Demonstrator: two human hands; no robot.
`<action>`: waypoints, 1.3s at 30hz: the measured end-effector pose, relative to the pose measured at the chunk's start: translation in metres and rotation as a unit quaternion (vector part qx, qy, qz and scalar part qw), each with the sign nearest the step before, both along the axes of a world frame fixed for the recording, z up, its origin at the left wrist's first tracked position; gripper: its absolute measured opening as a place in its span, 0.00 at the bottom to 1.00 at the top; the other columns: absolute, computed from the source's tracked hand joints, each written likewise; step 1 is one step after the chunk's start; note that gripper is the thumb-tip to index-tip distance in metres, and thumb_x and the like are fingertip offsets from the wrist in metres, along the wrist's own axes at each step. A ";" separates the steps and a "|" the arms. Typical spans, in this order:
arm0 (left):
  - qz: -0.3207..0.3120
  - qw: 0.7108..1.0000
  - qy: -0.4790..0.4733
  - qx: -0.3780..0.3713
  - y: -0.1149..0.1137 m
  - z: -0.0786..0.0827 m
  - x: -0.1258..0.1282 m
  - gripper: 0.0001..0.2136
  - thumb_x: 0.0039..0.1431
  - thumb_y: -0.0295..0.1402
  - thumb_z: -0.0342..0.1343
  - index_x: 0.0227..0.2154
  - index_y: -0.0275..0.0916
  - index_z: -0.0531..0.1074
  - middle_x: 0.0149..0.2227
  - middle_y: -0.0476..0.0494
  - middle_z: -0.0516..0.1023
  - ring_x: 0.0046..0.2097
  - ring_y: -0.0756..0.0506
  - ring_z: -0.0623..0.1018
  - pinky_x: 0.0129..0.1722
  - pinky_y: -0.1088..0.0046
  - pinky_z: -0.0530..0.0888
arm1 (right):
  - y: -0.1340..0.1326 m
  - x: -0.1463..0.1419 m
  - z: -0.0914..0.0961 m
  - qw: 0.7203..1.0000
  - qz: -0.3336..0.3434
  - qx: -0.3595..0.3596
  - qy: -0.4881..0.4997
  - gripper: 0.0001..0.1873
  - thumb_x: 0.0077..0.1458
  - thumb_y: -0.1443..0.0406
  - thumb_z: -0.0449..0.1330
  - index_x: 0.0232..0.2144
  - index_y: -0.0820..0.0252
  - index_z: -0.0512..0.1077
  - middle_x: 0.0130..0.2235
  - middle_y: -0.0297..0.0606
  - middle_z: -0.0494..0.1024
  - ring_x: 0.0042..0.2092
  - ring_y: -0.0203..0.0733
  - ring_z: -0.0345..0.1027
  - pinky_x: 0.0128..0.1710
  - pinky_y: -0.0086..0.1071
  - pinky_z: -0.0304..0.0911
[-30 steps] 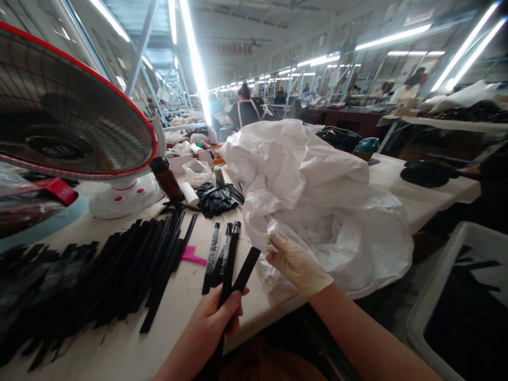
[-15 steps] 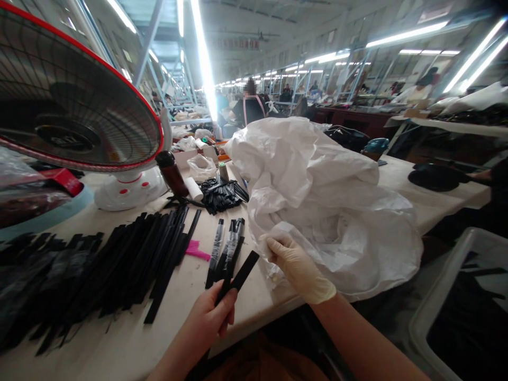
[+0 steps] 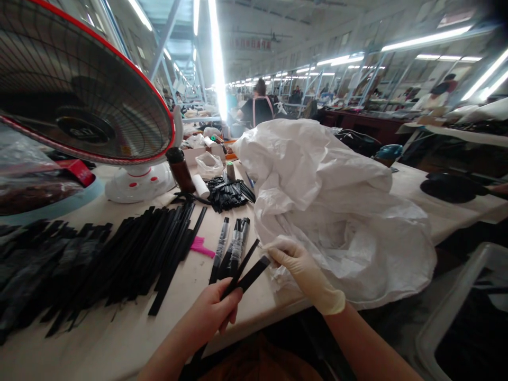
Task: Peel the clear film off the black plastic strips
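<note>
My bare left hand (image 3: 222, 307) is closed around black strips (image 3: 254, 275), whose flat ends fan out up and to the right. My right hand (image 3: 304, 267), in a pale thin glove, has its fingertips pinched right beside the end of the wider strip. What lies between those fingertips is too small to make out. Just beyond my left hand lie several black strips wrapped in clear plastic (image 3: 237, 241). A big pile of loose black strips (image 3: 130, 248) covers the table to the left, with a pink piece (image 3: 202, 246) by its edge.
A crumpled white sack (image 3: 317, 174) fills the table's right side. A red-rimmed fan (image 3: 87, 127) stands at left, near a brown bottle (image 3: 181, 172), a white roll (image 3: 201, 186) and a heap of short black pieces (image 3: 230, 194). A pale bin (image 3: 444, 312) stands at lower right.
The strips in my left hand have tilted further right and spread apart. Their ends now meet my right fingertips, which were a little apart from them. The camera view has shifted slightly left.
</note>
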State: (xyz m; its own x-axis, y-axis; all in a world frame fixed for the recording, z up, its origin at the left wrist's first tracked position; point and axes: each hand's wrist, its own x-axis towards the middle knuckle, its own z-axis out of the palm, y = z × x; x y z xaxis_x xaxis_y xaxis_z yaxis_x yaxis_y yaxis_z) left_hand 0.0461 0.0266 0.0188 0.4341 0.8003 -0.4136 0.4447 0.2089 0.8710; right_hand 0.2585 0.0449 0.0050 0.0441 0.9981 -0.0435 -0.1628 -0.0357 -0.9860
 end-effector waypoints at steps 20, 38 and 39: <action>0.165 0.981 -0.030 0.102 -0.007 -0.003 -0.012 0.14 0.53 0.47 0.51 0.26 0.40 0.65 0.13 0.60 0.56 0.16 0.54 0.54 0.17 0.79 0.51 | -0.018 -0.047 -0.012 0.978 0.200 -0.030 0.049 0.26 0.50 0.46 0.58 0.41 0.60 0.73 0.16 0.27 0.65 0.19 0.32 0.56 0.20 0.27 0.52; 0.111 0.969 0.080 0.204 -0.009 -0.011 -0.006 0.15 0.58 0.46 0.46 0.26 0.40 0.66 0.17 0.55 0.62 0.22 0.48 0.66 0.23 0.75 0.60 | -0.027 -0.058 -0.024 0.990 0.067 -0.035 0.122 0.31 0.54 0.43 0.50 0.43 0.62 0.74 0.14 0.26 0.57 0.17 0.31 0.47 0.17 0.29 0.43; 0.110 0.964 0.102 0.220 -0.004 -0.009 -0.009 0.14 0.58 0.45 0.46 0.27 0.40 0.67 0.18 0.53 0.65 0.23 0.47 0.68 0.24 0.75 0.61 | -0.027 -0.055 -0.022 0.992 0.077 -0.025 0.100 0.31 0.53 0.44 0.51 0.44 0.62 0.73 0.14 0.27 0.59 0.17 0.32 0.50 0.18 0.29 0.45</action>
